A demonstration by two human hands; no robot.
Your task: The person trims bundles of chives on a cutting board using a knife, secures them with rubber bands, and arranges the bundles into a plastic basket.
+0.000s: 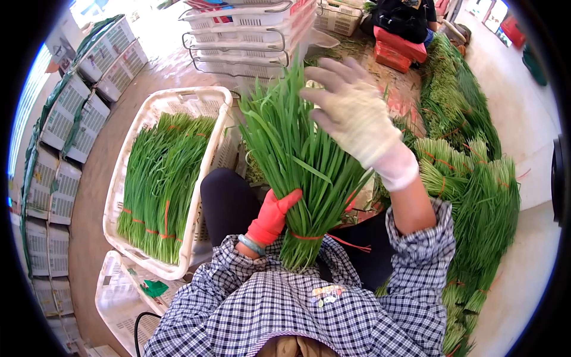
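The floor [89, 196] borders a crate [113, 202] at the left, apparently within reach for stacking. The left hand [274, 215] clasps the banded bunch [297, 196] above its tie, likely steadying it upright; the right hand [354, 113], fingers spread, grips nothing.

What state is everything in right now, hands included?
Left hand: red-gloved, closed around the bunch.
Right hand: pale-gloved, raised, fingers spread, blurred.
Bunch: banded near its base, leaves fanned out.
Left crate: upright, holding banded bunches.
Lower crate: partly hidden, green scrap on it.
Crate stack: upright.
Right pile: loosely heaped, several bunches banded.
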